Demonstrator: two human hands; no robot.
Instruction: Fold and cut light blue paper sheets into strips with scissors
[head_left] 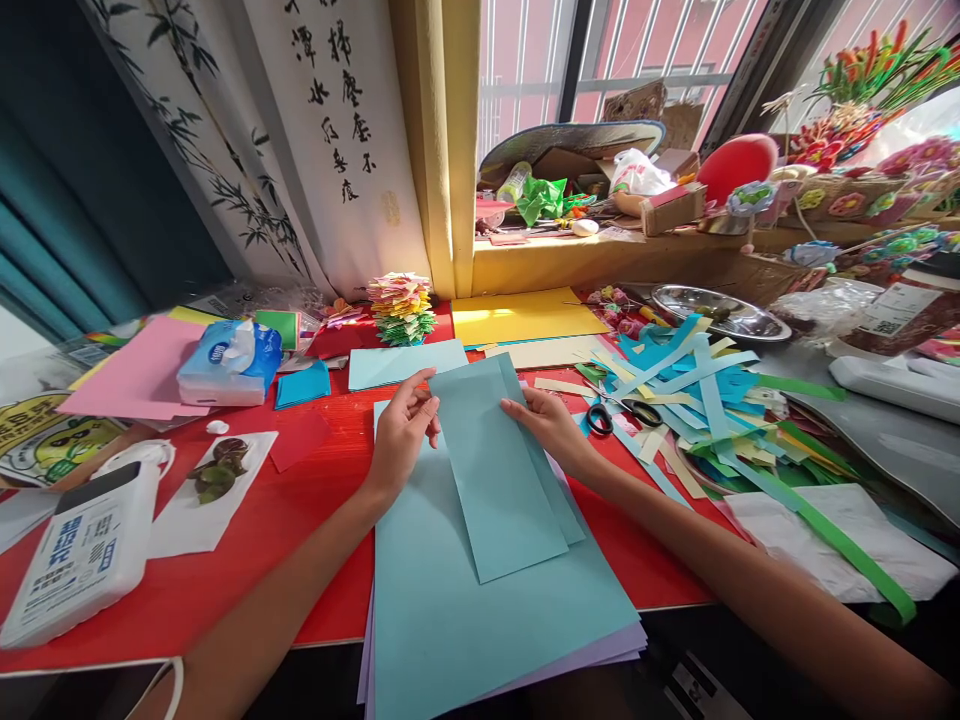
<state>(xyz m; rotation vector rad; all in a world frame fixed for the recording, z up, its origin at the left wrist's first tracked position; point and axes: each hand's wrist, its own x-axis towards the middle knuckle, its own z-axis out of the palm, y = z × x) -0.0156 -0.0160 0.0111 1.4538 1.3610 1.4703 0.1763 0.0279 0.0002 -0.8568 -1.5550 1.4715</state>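
Two overlapping light blue paper strips [504, 490] are held up above a stack of large light blue and purple sheets [442, 630]. My left hand [401, 425] pinches at the top left corner of the front strip, its fingers curled. On the other side, my right hand [546, 425] grips the right edge of the strips between thumb and fingers. Behind them lies another light blue strip [405, 364]. Black-handled scissors [622, 412] rest to the right of my right hand.
Blue, cream and green paper scraps [690, 390] pile up at the right. A tissue pack [229, 362], pink paper [139, 370] and a white box [82, 555] lie left. A folded paper stack [403, 310] and yellow paper [525, 316] stand or lie behind.
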